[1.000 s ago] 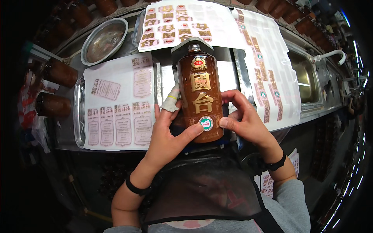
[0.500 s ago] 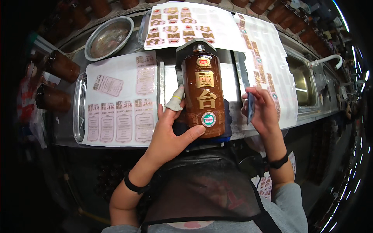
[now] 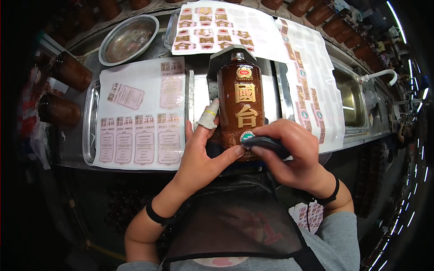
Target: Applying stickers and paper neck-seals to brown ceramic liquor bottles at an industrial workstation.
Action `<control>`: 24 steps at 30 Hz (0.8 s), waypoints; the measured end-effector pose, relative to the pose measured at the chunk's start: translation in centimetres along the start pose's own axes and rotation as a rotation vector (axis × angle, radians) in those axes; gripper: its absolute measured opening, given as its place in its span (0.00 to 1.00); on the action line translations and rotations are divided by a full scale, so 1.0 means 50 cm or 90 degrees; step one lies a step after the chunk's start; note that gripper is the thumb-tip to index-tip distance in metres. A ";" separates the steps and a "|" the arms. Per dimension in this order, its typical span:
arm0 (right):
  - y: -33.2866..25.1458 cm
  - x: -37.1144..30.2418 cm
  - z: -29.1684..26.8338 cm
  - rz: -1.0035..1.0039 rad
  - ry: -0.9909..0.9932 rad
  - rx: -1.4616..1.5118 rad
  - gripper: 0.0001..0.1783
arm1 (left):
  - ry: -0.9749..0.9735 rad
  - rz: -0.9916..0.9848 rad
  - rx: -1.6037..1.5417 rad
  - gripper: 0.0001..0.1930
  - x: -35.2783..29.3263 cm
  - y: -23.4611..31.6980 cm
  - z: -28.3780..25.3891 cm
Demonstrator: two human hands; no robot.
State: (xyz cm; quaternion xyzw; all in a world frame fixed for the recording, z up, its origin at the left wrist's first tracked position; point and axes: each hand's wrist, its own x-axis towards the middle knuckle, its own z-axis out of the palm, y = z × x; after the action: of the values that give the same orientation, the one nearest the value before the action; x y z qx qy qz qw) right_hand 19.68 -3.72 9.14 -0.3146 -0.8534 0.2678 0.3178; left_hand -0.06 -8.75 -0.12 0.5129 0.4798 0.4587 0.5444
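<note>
A brown glazed bottle [image 3: 229, 101] with raised gold characters and a red-and-gold emblem lies neck-away in front of me. My left hand [image 3: 195, 151] grips its lower left side, thumb across the front, with a white cover and yellow band on one finger. My right hand [image 3: 300, 156] pinches a dark, flat, scraper-like piece [image 3: 271, 147]. Its tip presses at the round green-and-white label [image 3: 245, 136] low on the bottle, partly covering it. A grey angled support [image 3: 217, 67] shows behind the bottle.
Sticker sheets lie left [image 3: 151, 97], at the back [image 3: 257, 29] and right [image 3: 323, 86]. A metal basin [image 3: 153, 43] stands at the back left. Brown bottles [image 3: 61, 108] stand at the left and along the back. A sink [image 3: 352, 97] with a white tap [image 3: 382, 77] is at the right.
My right hand has moved left from beside the bottle, bringing the dark scraper-like piece down onto the green label. My left hand keeps its hold. The whole view has shifted slightly.
</note>
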 end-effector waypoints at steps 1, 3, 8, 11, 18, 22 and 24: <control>0.002 0.005 0.005 0.010 0.020 -0.055 0.16 | -0.001 -0.001 -0.002 0.51 -0.001 0.000 -0.002; 0.007 0.010 0.006 -0.047 0.046 -0.096 0.17 | 0.002 -0.005 0.033 0.51 -0.003 -0.002 -0.007; -0.005 -0.053 0.003 -0.212 -0.058 -0.132 0.14 | -0.027 -0.003 0.010 0.47 -0.008 -0.011 -0.021; -0.019 -0.065 -0.003 -0.128 -0.009 -0.088 0.15 | -0.044 -0.011 -0.023 0.43 -0.010 -0.015 -0.030; -0.055 -0.051 0.092 -0.299 -0.148 -0.178 0.07 | -0.078 0.007 0.047 0.38 -0.012 0.000 -0.054; -0.036 -0.057 0.062 -0.249 -0.014 -0.234 0.09 | -0.070 0.032 0.129 0.38 -0.022 -0.001 -0.048; -0.043 -0.077 0.057 -0.230 -0.015 -0.125 0.11 | -0.077 0.033 0.147 0.38 -0.022 -0.007 -0.041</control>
State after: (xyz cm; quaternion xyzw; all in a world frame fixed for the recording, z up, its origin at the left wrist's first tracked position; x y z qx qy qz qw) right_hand 19.18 -8.60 7.22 -0.1826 -0.9216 0.1257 0.3186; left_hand -2.23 -9.60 -0.46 0.6110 0.4827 0.3822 0.4975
